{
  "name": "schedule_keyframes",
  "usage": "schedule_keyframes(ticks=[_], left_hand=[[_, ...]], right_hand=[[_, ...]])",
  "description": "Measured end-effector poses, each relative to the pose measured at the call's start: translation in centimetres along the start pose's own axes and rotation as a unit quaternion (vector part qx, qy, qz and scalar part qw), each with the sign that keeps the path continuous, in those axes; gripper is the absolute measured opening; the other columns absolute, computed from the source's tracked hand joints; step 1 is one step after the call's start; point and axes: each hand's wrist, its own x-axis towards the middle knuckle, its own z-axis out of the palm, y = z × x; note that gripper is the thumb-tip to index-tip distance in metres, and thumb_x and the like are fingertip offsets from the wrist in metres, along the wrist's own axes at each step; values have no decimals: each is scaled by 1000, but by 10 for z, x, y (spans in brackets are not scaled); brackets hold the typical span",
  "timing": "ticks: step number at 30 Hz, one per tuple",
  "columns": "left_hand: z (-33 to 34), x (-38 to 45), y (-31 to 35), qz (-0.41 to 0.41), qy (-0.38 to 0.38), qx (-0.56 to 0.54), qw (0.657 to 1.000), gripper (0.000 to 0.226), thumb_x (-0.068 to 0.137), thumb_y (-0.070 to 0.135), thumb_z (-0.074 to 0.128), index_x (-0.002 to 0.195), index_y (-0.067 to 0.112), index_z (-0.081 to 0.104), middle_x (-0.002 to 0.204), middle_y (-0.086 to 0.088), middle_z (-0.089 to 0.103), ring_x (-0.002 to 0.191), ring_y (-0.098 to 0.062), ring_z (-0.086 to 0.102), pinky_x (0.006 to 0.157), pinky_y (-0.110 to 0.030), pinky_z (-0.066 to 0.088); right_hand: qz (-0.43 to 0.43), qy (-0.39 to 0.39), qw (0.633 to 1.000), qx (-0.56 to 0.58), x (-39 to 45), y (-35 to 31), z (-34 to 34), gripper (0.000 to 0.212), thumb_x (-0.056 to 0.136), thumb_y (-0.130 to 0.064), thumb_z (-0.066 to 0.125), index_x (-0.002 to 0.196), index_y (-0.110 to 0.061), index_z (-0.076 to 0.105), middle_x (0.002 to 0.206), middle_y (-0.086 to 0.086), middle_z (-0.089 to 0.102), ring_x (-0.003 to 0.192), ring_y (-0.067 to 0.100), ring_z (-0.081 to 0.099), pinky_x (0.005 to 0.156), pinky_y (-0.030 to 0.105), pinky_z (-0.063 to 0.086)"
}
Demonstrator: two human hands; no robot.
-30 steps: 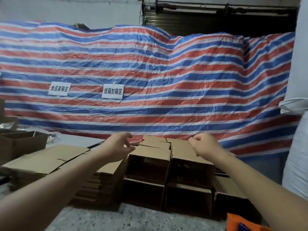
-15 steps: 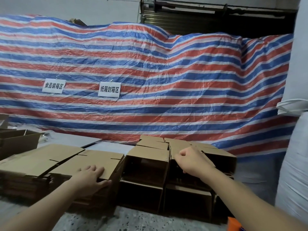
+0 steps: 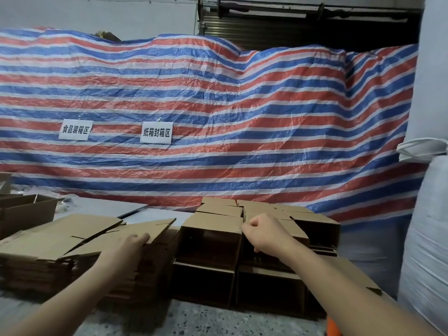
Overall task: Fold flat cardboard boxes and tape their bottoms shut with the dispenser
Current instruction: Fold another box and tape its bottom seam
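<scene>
Two hands out. Left hand (image 3: pixel 128 248) pinches the near right edge of the top flat (image 3: pixel 135 235) on the flat stack (image 3: pixel 72 265); that sheet tilts up, long axis running away to the left. Right hand (image 3: pixel 264 235) is clenched, touching the top of the folded boxes (image 3: pixel 213 241); whether it holds anything, cannot tell. Left is nearer the flat. Two flat stacks side by side; about eight folded boxes show. Dispenser: possibly the orange bit (image 3: pixel 333 327) at bottom edge.
</scene>
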Motion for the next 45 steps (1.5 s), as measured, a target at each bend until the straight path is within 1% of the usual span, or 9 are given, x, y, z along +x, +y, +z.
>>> schedule_keyframes(ticks=[4, 8, 14, 18, 23, 30, 33, 37, 45], left_hand=[[-38, 1, 20, -18, 155, -115, 981, 25, 97, 6, 51, 118, 9, 64, 105, -11, 69, 83, -32, 66, 61, -36, 46], [-90, 6, 51, 55, 235, -171, 955, 21, 99, 8, 50, 114, 5, 65, 87, -9, 67, 65, -26, 57, 53, -32, 41], [-163, -3, 103, 159, 312, -267, 898, 25, 97, 3, 52, 121, 5, 62, 102, -4, 61, 86, -21, 56, 63, -20, 44], [-179, -11, 129, 149, 296, -384, 862, 16, 96, 14, 56, 108, 23, 57, 98, 4, 62, 87, -17, 57, 71, -29, 48], [-172, -15, 150, 138, 223, -525, 810, 14, 98, 23, 58, 100, 37, 57, 96, 14, 67, 89, -3, 63, 72, -28, 52], [-163, 0, 176, 37, 184, -633, 751, 14, 98, 26, 57, 98, 40, 55, 98, 17, 65, 92, -3, 63, 72, -23, 47], [-154, 3, 187, -20, 140, -634, 760, 13, 99, 29, 53, 110, 33, 49, 106, 10, 57, 95, -6, 55, 68, -23, 40], [-132, -5, 199, -84, 60, -636, 765, 21, 98, 31, 50, 118, 27, 44, 105, 4, 56, 96, -10, 53, 67, -28, 38], [-70, -42, 213, -149, 46, -656, 738, 33, 90, 55, 60, 104, 26, 55, 101, -1, 62, 95, -16, 59, 74, -34, 47]], right_hand=[[-6, 11, 1000, 26, 3, 1, -5, 41, 97, -28, 51, 61, -16, 38, 55, -1, 38, 63, 21, 55, 60, 28, 39], [-15, 64, 996, 64, 13, -4, -17, 41, 99, -41, 49, 68, -16, 50, 64, 1, 51, 61, 18, 50, 60, 30, 41], [-28, 144, 969, 199, 29, -16, -56, 58, 103, -59, 27, 91, -13, 60, 87, -1, 60, 82, 16, 57, 75, 38, 45], [-44, 240, 920, 307, 31, -15, -89, 66, 101, -66, 22, 145, -21, 41, 126, -14, 47, 117, 13, 47, 93, 38, 40], [-58, 256, 890, 373, 22, 6, -117, 74, 93, -78, 20, 130, -28, 59, 122, -4, 69, 111, 18, 65, 90, 39, 56], [-80, 289, 893, 337, -2, 33, -127, 50, 102, -55, 43, 71, -17, 55, 57, -9, 58, 58, 7, 59, 58, 21, 48], [-50, 313, 894, 315, -13, 42, -120, 43, 102, -46, 49, 72, -16, 56, 48, -13, 55, 45, 2, 54, 44, 15, 44], [8, 303, 895, 327, -34, 62, -100, 42, 101, -43, 53, 70, -14, 57, 50, -9, 56, 51, 10, 55, 48, 23, 45], [87, 253, 902, 339, -70, 104, -49, 46, 101, -37, 53, 96, 8, 58, 73, 13, 56, 69, 28, 54, 61, 37, 43]])
